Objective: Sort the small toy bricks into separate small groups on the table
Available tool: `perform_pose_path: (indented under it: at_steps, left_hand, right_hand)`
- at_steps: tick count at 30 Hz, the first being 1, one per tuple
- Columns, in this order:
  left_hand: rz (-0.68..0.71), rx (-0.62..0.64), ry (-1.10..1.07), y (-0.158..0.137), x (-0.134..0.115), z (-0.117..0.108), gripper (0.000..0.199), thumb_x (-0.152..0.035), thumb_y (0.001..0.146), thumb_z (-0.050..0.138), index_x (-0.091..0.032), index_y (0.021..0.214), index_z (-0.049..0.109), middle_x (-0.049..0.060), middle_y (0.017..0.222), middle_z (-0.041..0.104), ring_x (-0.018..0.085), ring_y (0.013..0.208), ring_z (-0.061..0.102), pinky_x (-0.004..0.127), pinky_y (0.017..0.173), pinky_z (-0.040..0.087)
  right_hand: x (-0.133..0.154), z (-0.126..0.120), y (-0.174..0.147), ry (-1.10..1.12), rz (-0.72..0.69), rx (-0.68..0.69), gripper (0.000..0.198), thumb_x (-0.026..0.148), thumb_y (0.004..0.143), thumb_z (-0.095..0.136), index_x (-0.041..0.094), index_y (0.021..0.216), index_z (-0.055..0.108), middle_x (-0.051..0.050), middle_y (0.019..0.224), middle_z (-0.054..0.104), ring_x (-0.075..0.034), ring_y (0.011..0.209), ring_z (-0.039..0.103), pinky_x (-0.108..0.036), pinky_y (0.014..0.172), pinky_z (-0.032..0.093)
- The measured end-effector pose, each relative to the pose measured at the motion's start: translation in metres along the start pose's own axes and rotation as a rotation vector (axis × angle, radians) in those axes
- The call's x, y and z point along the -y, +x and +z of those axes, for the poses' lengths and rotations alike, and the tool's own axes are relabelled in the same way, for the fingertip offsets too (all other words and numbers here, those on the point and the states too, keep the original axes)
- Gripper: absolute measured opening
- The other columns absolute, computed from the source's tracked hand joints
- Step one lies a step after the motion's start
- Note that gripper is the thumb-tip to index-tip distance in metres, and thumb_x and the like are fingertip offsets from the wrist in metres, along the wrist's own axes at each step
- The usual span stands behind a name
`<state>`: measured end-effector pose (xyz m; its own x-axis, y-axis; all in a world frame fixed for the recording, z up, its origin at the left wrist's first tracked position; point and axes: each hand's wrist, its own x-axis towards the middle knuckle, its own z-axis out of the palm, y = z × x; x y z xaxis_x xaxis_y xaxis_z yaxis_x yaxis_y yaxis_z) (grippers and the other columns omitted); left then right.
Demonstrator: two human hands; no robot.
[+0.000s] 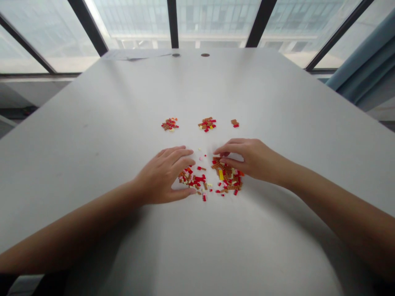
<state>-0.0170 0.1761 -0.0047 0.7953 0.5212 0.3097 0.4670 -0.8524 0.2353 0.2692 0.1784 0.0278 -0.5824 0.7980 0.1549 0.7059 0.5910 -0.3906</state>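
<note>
Small toy bricks in brown, red, yellow and cream lie in two loose heaps in front of me. My left hand [165,176] arches over the left heap [197,179], its fingers and thumb apart, and hides part of it. Around the far edge of the right heap [230,176] curve the fingers of my right hand [247,156]. Its thumb tip sits a little apart from the fingertips, close to the brown bricks. I see no brick clearly held in either hand. A yellow brick [221,175] stands out in the right heap.
Beyond my hands lie three smaller groups of bricks: a left group [170,124], a middle group [207,124] and a right group [235,123] of a few pieces. The white table [197,90] reaches toward the windows. A blue curtain [364,61] hangs at the right.
</note>
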Motion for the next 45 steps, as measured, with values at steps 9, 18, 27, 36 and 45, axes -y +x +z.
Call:
perform_pose_path:
  at_steps: [9, 18, 27, 36, 45]
  left_hand:
    - [0.003, 0.011, 0.002, 0.0, 0.0, -0.001, 0.056, -0.059, 0.091, 0.06, -0.017, 0.129, 0.059, 0.02, 0.142, 0.058, 0.038, 0.138, 0.05, 0.055, 0.112, 0.044]
    - [0.024, 0.007, 0.033, 0.0, 0.002, 0.0, 0.059, -0.061, 0.093, 0.057, -0.015, 0.131, 0.058, 0.02, 0.142, 0.058, 0.037, 0.138, 0.051, 0.054, 0.112, 0.045]
    - [0.028, 0.005, 0.042, -0.001, 0.003, 0.002, 0.06, -0.062, 0.093, 0.056, -0.014, 0.13, 0.059, 0.022, 0.141, 0.058, 0.038, 0.137, 0.051, 0.055, 0.11, 0.046]
    - [0.033, 0.0, 0.039, -0.001, 0.002, 0.001, 0.059, -0.06, 0.093, 0.058, -0.014, 0.13, 0.059, 0.021, 0.141, 0.058, 0.038, 0.137, 0.052, 0.055, 0.11, 0.046]
    - [0.051, -0.019, 0.043, 0.0, 0.002, 0.002, 0.059, -0.059, 0.094, 0.057, -0.012, 0.129, 0.059, 0.023, 0.14, 0.059, 0.039, 0.135, 0.053, 0.056, 0.108, 0.047]
  right_hand:
    - [-0.001, -0.003, 0.0, -0.001, -0.043, 0.062, 0.022, 0.014, 0.091, 0.057, 0.023, 0.094, 0.077, -0.005, 0.097, 0.078, -0.016, 0.082, 0.072, -0.029, 0.079, 0.056]
    - [0.013, -0.004, 0.0, -0.057, -0.08, 0.032, 0.016, 0.02, 0.093, 0.06, 0.022, 0.092, 0.075, -0.006, 0.095, 0.078, -0.018, 0.081, 0.071, -0.032, 0.078, 0.054]
    - [0.009, -0.012, -0.002, -0.132, -0.089, 0.109, 0.01, 0.021, 0.091, 0.066, 0.023, 0.086, 0.074, -0.003, 0.086, 0.077, -0.017, 0.072, 0.069, -0.031, 0.071, 0.05]
    - [0.017, -0.006, -0.002, -0.218, -0.032, 0.152, 0.01, 0.023, 0.091, 0.067, 0.022, 0.089, 0.076, -0.006, 0.095, 0.075, -0.017, 0.073, 0.067, -0.033, 0.073, 0.047]
    - [0.021, -0.008, -0.003, -0.198, -0.029, 0.184, 0.012, 0.023, 0.091, 0.067, 0.025, 0.093, 0.078, -0.005, 0.095, 0.074, -0.018, 0.078, 0.069, -0.034, 0.077, 0.046]
